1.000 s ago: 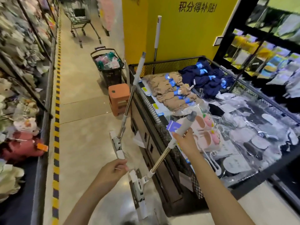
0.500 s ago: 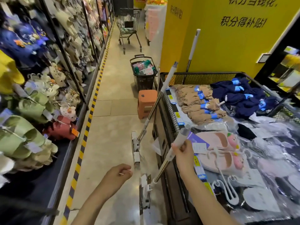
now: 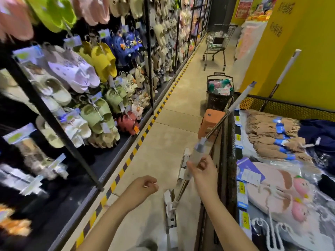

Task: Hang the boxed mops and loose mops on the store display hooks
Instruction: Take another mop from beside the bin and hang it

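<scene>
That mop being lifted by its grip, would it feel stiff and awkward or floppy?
Probably stiff: the mop has a straight metal pole. Likely bottom-heavy and swingy, since the right hand holds only the top grip while the flat head hangs near the floor. Seems light, as one hand manages it.

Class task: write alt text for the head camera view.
In a store aisle, the right hand grips the handle of a loose mop beside a wire bin; the left hand hangs loosely closed. Slippers hang on racks at left.

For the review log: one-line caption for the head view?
Right hand grips a loose mop by its handle beside the bin; left hand free, loosely curled.
</scene>
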The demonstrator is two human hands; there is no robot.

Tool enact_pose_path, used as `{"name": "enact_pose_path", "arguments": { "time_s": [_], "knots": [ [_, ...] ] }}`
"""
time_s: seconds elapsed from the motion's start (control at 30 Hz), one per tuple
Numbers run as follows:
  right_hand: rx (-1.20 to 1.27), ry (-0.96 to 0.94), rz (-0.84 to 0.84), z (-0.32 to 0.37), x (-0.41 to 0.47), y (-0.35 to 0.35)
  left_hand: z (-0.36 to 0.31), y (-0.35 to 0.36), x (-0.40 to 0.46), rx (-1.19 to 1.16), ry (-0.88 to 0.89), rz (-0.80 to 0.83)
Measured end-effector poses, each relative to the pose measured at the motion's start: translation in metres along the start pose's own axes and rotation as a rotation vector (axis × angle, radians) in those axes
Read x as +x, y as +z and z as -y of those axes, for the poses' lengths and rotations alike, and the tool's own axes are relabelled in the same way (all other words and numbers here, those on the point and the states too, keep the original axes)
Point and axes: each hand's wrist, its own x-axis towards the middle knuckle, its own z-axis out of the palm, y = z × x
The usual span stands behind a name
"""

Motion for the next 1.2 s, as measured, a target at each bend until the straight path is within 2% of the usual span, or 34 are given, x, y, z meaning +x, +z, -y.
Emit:
{"name": "enact_pose_path", "arguments": {
  "time_s": [0.2,0.4,0.6,0.8,1.2],
  "knots": [
    [0.014,-0.174,0.340,0.039,-0.030,0.015,0.024,0.015,-0.062,-0.038,-0.084,-0.126],
    [0.041,-0.284,0.747,0.077,-0.068,0.029,0.046,0.026,-0.122,-0.266,-0.172,-0.304],
    [0.071,-0.387,1.103,0.106,-0.126,0.051,0.070,0.034,-0.174,-0.456,-0.225,-0.413],
    [0.116,-0.445,1.368,0.129,-0.202,0.068,0.099,0.045,-0.253,-0.601,-0.150,-0.555],
    [0.265,-0.412,1.732,0.155,-0.435,0.067,0.157,0.071,-0.491,-0.766,-0.262,-1.015]
  ]
}}
